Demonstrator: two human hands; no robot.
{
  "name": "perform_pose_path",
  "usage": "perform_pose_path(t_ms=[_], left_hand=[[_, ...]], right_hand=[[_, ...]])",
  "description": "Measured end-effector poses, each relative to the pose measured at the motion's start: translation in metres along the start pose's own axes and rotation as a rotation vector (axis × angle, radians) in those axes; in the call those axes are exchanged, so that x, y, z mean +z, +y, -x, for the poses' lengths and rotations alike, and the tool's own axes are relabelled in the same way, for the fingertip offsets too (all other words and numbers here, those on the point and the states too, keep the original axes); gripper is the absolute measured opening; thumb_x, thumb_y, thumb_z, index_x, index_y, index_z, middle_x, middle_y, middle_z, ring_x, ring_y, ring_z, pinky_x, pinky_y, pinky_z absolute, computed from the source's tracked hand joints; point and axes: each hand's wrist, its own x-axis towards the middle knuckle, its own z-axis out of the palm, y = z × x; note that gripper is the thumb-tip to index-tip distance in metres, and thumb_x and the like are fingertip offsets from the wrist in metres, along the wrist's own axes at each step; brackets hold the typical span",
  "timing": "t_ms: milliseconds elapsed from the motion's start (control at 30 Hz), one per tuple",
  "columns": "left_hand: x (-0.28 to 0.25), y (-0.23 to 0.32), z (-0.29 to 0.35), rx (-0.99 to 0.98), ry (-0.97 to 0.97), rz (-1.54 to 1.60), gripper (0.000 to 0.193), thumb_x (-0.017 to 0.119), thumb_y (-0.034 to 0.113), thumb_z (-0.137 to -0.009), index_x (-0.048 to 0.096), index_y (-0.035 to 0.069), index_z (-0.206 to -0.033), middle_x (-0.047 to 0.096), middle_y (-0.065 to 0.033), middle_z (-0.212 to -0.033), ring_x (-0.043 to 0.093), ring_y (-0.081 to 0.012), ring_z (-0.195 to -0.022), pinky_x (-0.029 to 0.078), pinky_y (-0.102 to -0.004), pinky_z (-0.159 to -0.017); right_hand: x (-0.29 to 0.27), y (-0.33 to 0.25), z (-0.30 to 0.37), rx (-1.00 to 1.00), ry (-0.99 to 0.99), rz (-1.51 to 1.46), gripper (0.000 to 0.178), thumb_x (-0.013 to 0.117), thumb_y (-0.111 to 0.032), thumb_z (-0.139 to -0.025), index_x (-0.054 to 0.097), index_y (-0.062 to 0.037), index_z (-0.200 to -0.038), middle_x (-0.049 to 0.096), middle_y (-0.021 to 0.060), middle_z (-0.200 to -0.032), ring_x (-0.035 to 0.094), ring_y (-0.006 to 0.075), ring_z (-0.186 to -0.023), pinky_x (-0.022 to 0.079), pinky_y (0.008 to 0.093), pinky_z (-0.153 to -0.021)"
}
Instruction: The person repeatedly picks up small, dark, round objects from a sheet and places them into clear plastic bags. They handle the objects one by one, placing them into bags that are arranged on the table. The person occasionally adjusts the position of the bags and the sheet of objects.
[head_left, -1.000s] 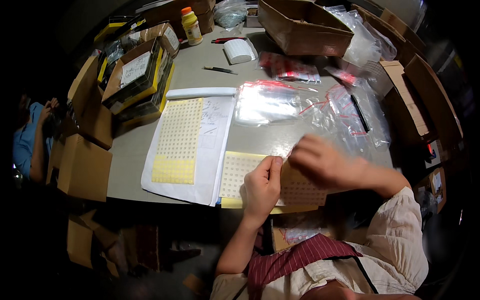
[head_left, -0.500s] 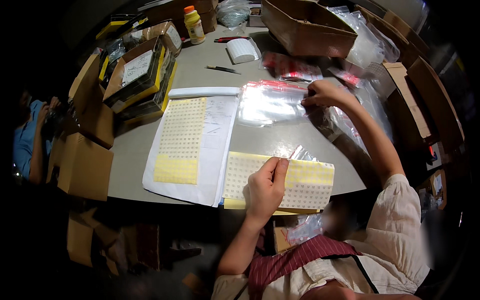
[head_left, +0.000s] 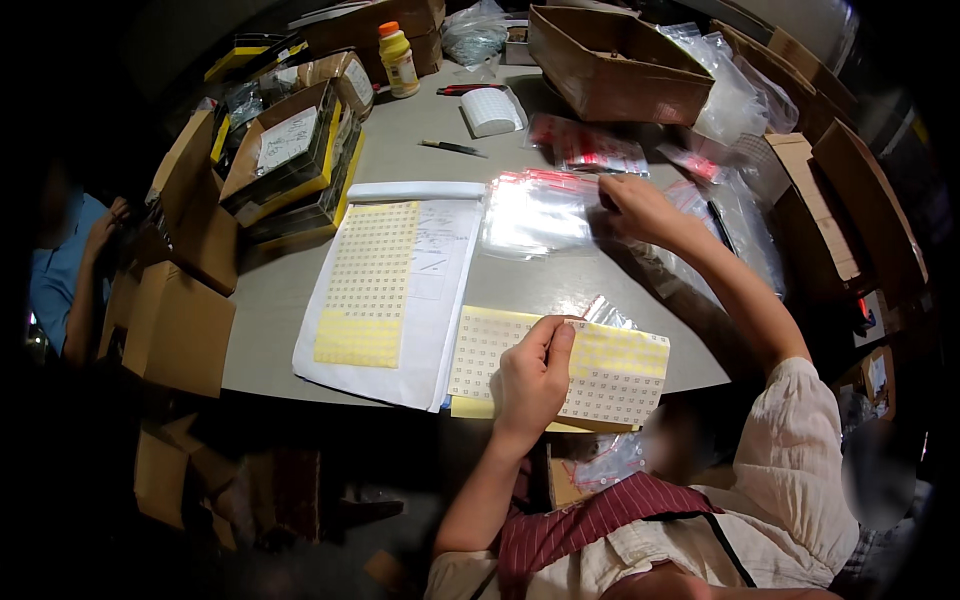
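Resting on the near label sheet (head_left: 600, 370), the left hand (head_left: 530, 385) pinches something small between thumb and forefinger; what it is, I cannot tell. That yellow sheet lies at the table (head_left: 300, 280) edge, overlapping a white folder (head_left: 440, 290) that carries a second label sheet (head_left: 370, 285). Farther out, the right hand (head_left: 635, 205) grasps the corner of a clear bag (head_left: 535, 215) with a red strip, lying flat past the folder. Beyond sit more bags (head_left: 585, 150), a pen (head_left: 452, 148), a white roll (head_left: 492, 110), a yellow bottle (head_left: 399, 60) and cardboard boxes (head_left: 615, 70).
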Motion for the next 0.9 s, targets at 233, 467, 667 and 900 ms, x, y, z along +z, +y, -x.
perform_pose_path(t_ms=[233,467,667,900], left_hand=[[0.002,0.001,-0.001,-0.01,-0.033,0.129,0.019,0.063,0.019,-0.102,0.069,0.001,-0.107,0.074,-0.0106,-0.078,0.064,-0.0123,-0.064,0.048,-0.0302,-0.06],[-0.004,0.01,-0.001,-0.076,-0.041,0.049,0.018,0.065,0.017,-0.101,0.065,-0.001,-0.097,0.073,-0.006,-0.077,0.06,-0.0073,-0.068,0.048,-0.0263,-0.062],[-0.003,-0.001,-0.001,-0.102,-0.062,0.082,0.021,0.062,0.021,-0.104,0.067,0.001,-0.098,0.068,-0.0045,-0.071,0.055,-0.008,-0.062,0.044,-0.0278,-0.057],[0.0,-0.007,-0.002,-0.048,-0.023,0.024,0.025,0.059,0.025,-0.105,0.069,0.003,-0.099,0.064,-0.0066,-0.065,0.055,-0.0106,-0.058,0.043,-0.0317,-0.056]], right_hand=[[-0.045,0.048,0.023,0.47,-0.283,-0.006,0.047,0.086,-0.037,-0.079,0.062,-0.0004,-0.097,0.068,0.0188,-0.09,0.067,0.0336,-0.085,0.051,0.0426,-0.075],[-0.065,-0.079,0.051,0.151,-0.244,-0.731,0.027,0.076,-0.023,-0.094,0.063,0.0004,-0.097,0.066,0.0077,-0.084,0.059,0.0129,-0.078,0.05,0.0315,-0.07],[-0.069,-0.144,0.062,-0.115,-0.255,-0.482,0.027,0.072,-0.001,-0.078,0.063,-0.0022,-0.104,0.066,0.0155,-0.1,0.065,0.0344,-0.097,0.053,0.0423,-0.085],[-0.052,-0.162,0.08,-0.285,0.041,-0.091,0.034,0.069,-0.006,-0.07,0.06,-0.001,-0.102,0.061,0.0146,-0.097,0.06,0.0339,-0.094,0.052,0.0422,-0.084]])
